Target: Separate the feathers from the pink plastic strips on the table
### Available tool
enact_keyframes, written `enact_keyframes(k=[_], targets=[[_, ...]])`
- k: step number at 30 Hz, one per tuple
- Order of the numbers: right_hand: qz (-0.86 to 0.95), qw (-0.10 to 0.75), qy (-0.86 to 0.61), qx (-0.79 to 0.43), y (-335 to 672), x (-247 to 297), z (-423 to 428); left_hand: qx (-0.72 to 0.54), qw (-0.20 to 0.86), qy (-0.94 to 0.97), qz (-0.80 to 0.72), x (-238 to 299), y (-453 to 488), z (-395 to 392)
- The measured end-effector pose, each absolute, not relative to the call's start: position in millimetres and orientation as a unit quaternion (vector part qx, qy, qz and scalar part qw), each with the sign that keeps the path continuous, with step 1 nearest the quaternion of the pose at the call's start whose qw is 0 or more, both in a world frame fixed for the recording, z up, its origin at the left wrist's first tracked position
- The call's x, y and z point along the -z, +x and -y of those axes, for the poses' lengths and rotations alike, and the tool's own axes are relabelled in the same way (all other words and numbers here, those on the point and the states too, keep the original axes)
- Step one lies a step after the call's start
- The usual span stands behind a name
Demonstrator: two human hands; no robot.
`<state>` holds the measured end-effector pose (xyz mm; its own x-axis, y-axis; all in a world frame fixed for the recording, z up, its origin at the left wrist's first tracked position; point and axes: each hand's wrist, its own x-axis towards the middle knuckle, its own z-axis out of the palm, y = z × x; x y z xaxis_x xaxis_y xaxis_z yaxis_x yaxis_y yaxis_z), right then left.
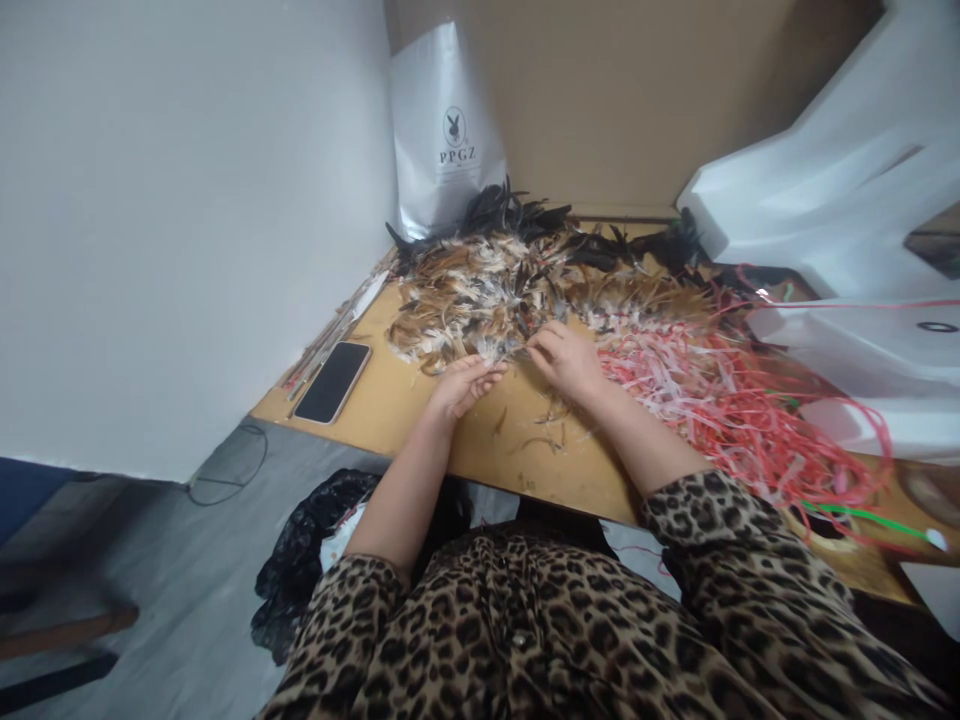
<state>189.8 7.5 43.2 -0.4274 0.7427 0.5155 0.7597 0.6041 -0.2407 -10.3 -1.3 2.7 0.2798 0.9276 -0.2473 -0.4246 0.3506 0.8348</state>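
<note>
A broad pile of brown, cream and grey feathers [457,290] covers the middle of the table, with black feathers [510,212] along its back. At the pile's near edge, my left hand [466,386] is closed in a pinch on a small pale feather [491,358]. My right hand [566,360] is a short way to the right, its thumb and fingertips pressed together against the feathers. What lies between those fingertips is too small to tell. Several thin loose feathers [546,435] lie on the tabletop below my hands.
Red and pale pink strips [720,400] lie tangled at the right. A phone [333,382] lies at the table's left edge. A white printed bag [448,140] stands at the back, and white moulded pieces [825,200] rise at the right. A black plastic bag [307,550] sits below the table [480,440].
</note>
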Motion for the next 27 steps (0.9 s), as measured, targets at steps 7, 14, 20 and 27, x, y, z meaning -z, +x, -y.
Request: enact_keyframes(k=[7,14,20,27], targets=[[0.788,0.378,-0.477,-0.09,185,-43,-8,-0.497,0.701,0.339,-0.383,1,-9,0],[0.543,0.405,-0.521,-0.52,175,-43,-10,-0.58,0.585,0.395,-0.407,-2,-4,-1],[0.504,0.412,-0.475,-0.591,157,-38,2,-0.557,0.545,0.479,-0.404,3,0,0],[0.489,0.461,-0.469,-0.573,147,-32,3,-0.528,0.584,0.465,-0.405,4,3,2]])
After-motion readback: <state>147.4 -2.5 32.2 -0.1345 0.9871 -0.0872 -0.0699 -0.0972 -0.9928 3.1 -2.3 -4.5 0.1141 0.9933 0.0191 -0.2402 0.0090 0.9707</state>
